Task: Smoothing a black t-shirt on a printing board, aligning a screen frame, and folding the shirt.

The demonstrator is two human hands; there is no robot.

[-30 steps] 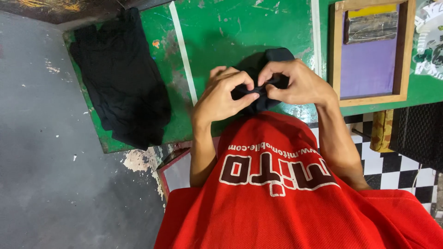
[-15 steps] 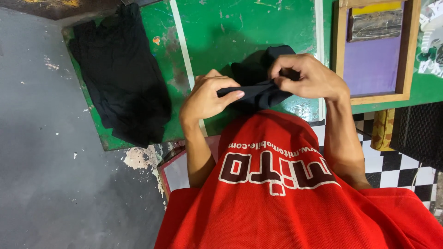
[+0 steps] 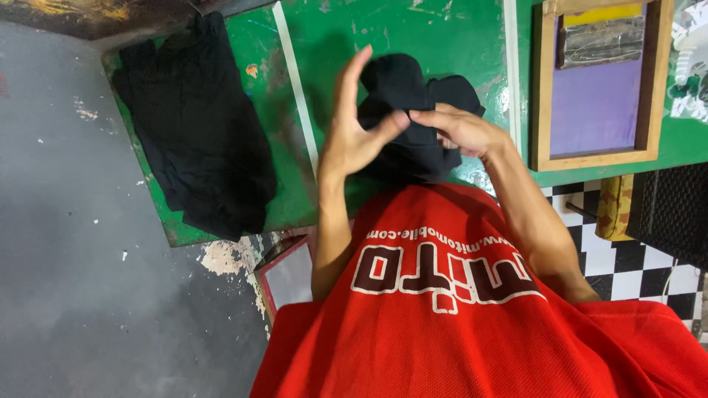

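Observation:
A small black garment (image 3: 402, 81) is bunched up over the green table (image 3: 457, 29), right in front of my red shirt. My right hand (image 3: 461, 131) is closed on its near side and holds it up. My left hand (image 3: 352, 133) stands beside it with the fingers raised and spread; only the thumb touches the cloth, next to my right fingertips. The lower part of the garment is hidden behind my hands and shirt.
A heap of black garments (image 3: 199, 147) lies on the table's left end. A wooden-framed printing screen with purple mesh (image 3: 597, 103) rests at the right. A red-framed board (image 3: 289, 274) leans under the table. Grey floor lies left, checkered tiles (image 3: 619, 258) right.
Both hands pinched the garment close together, then pulled it apart sideways. Now my left hand has let go and lifted its fingers, while my right hand keeps hold.

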